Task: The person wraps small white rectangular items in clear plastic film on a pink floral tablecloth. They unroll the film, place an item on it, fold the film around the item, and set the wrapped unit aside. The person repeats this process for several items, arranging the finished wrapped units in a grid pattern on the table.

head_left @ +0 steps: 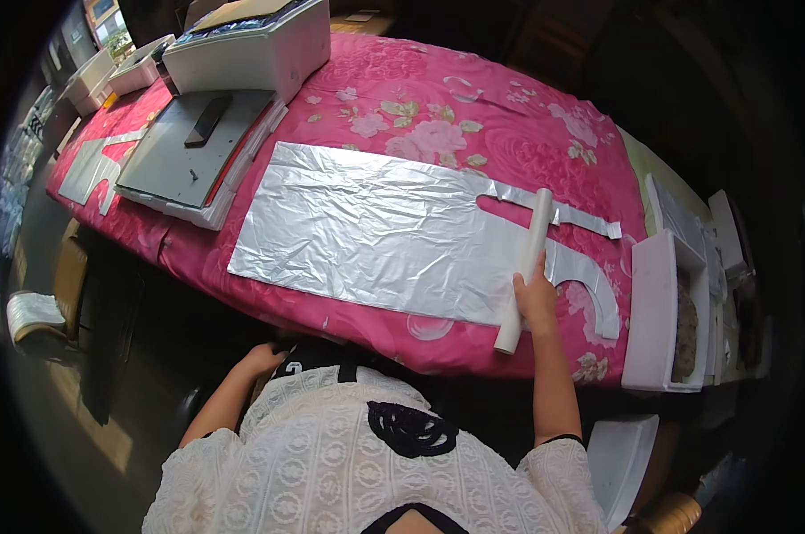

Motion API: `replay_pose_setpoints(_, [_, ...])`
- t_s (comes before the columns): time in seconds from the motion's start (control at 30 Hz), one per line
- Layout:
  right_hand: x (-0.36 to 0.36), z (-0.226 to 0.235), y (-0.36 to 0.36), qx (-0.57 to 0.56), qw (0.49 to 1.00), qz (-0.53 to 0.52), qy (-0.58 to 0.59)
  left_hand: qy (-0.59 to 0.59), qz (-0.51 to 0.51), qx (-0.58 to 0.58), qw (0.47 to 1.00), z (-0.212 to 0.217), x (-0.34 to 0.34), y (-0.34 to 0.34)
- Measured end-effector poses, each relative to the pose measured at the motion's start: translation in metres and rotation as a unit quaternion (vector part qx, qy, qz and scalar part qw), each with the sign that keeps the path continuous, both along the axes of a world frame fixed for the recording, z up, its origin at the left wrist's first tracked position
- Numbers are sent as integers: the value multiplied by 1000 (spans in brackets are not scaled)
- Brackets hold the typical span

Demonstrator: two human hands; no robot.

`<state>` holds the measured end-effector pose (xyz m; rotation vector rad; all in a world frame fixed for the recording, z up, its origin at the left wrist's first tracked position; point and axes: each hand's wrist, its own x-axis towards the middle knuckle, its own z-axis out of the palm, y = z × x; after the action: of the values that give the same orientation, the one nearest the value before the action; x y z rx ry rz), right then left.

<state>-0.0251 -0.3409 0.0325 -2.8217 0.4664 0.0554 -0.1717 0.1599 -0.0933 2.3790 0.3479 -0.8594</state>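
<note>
A silver plastic vest-handled bag [367, 227] lies spread and creased on the table, its handle straps toward the right. Across the base of those straps rests a long white tube [534, 233], set at a slant. My right hand [536, 298] grips the tube near its closer end, the thumb on its left side. Beside my lap, below the table's front edge, is my left hand [264, 359]. Shadow hides its fingertips, so I cannot make out whether it holds anything.
A pink flowered cloth [402, 80] covers the table. At the left, a dark phone [207, 122] lies on a grey board [175, 165] over a white stack. A large white box [260, 58] stands behind it. White foam boxes [647, 311] line the right side.
</note>
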Motion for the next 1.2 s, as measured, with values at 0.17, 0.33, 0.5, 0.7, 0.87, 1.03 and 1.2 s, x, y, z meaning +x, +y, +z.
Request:
replay_pose_setpoints(0.17, [-18, -1, -4, -5, 999, -14, -52, 25, -143, -221, 964, 123, 42, -25])
replay_pose_setpoints(0.33, [-41, 16, 63, 94, 994, 27, -58, -311, -122, -199, 921, 137, 90, -46])
replay_pose_setpoints(0.5, [-36, 38, 160, 125, 980, 151, -25, -500, -190, 59, 843, 99, 154, -43])
replay_pose_setpoints(0.7, [-7, 18, 241, 74, 979, 190, 25, -405, -215, 148, 876, 83, 180, -38])
replay_pose_setpoints(0.87, [16, 23, 283, 49, 978, 185, 79, -399, -221, 150, 877, 84, 195, -23])
replay_pose_setpoints(1.03, [27, 21, 283, 51, 974, 189, 116, -393, -212, 154, 881, 85, 184, -24])
replay_pose_setpoints(1.2, [31, 20, 239, 30, 973, 209, 93, -383, -208, 162, 885, 89, 180, -19])
